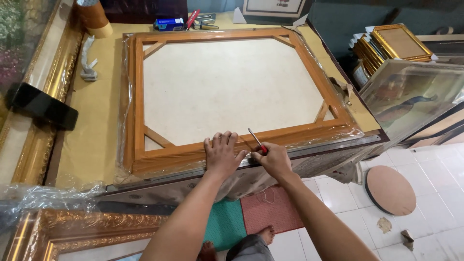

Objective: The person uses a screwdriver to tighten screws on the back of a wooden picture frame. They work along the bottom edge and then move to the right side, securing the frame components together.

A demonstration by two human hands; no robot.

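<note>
Head view: a big wooden frame (232, 92) lies back-side up on the table (92, 145), wrapped in clear plastic film, pale backing board in the middle w/ corner braces. Left hand (221, 154) lies flat on the frame's near rail, fingers spread, palm pressing down. Right hand (274, 158) is just beside it, touching or nearly so, fingers closed around a red-handled tool (257, 142); its metal shaft sticks up & away at a tilt over the near rail. Can't tell the tool's tip end, hidden under the hands.

Far end of table: blue box (169, 22), some pliers-like bits next to it, a tape roll (99, 26) at the far left corner. Gold ornate frames (43, 96) lean along the left side, another gold frame (92, 227) down near left w/ crumpled plastic over it. Right: stack of gold frames (396, 43), a glazed bird picture (411, 96) tilted beside the table. Floor: white tiles, round board (390, 189), red & green mats under the person's bare feet.
</note>
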